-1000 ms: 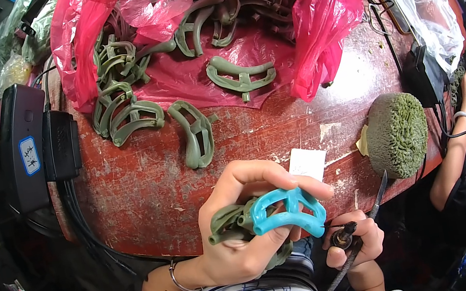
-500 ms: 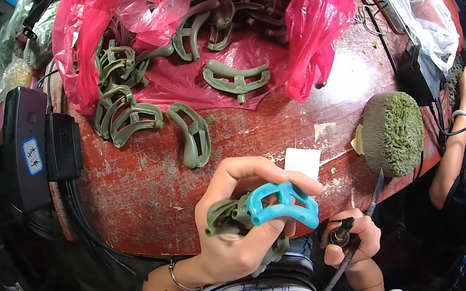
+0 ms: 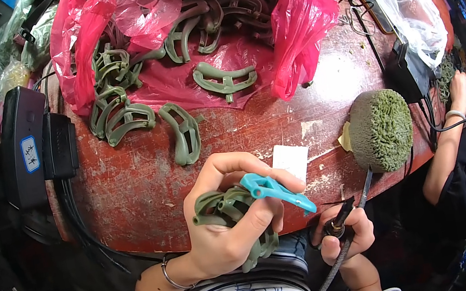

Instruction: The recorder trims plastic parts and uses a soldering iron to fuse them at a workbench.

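My left hand (image 3: 225, 231) is closed. Its thumb and fingertips pinch a turquoise curved frame piece (image 3: 276, 192), tilted with its narrow edge toward me. Several green frame pieces (image 3: 218, 208) are bundled in the same palm. To its right, my right hand (image 3: 345, 234) wraps round a black pen-like tool (image 3: 336, 225) with a dark, thin tip, close to the turquoise piece's lower end; I cannot tell if they touch. That hand also grips a slim tool with a grey handle and a pointed metal blade (image 3: 366, 186), the blade directed away from me.
A pink plastic bag (image 3: 311, 25) holds many green pieces; others (image 3: 183, 133) lie before it. A rough green block (image 3: 381, 129) stands at right, near a white card (image 3: 291, 162). Dark boxes (image 3: 28, 146) and cables line the left edge. Another person's arm (image 3: 449, 137) is at far right.
The turquoise piece has turned from showing its open face to nearly edge-on. My right hand's black tool has swung up, its tip now nearer that piece. The whole view has shifted slightly.
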Demonstrator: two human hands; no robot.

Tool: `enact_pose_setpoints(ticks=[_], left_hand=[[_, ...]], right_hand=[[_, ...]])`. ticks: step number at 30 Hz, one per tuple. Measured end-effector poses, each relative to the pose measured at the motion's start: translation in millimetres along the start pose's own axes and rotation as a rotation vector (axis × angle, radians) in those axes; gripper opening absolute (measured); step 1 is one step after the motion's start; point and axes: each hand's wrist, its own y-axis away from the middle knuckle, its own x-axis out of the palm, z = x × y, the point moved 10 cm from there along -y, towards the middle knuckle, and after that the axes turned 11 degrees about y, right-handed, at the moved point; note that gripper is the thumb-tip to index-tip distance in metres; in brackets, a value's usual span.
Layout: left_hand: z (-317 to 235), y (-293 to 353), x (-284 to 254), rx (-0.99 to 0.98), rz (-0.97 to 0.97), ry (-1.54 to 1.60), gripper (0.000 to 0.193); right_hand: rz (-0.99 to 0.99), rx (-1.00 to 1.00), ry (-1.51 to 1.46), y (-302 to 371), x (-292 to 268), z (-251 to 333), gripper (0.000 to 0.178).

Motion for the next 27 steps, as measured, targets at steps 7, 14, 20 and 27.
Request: enact_pose_setpoints(ticks=[7, 14, 20, 27], left_hand=[[0.9, 5.5, -9.4, -0.057, -0.133, -0.058, 0.018], [18.3, 14.2, -8.9, -0.269, -0.231, 0.22, 0.012], [24.0, 21.7, 3.5, -0.417, -0.155, 0.318, 0.01], [18.3, 27.5, 6.4, -0.418, -0.122, 0.344, 0.008]], right_hand=[[-0.002, 0.07, -0.078, 6.4, -1.8, -7.8, 0.036], [-0.099, 0.08, 0.095, -10.6, -5.6, 28.1, 0.056], [-0.009, 0.172, -0.467, -17.6, 0.1, 26.4, 0.029], [0.157, 0.423, -0.542, -19.8, 12.6, 23.6, 0.016]])
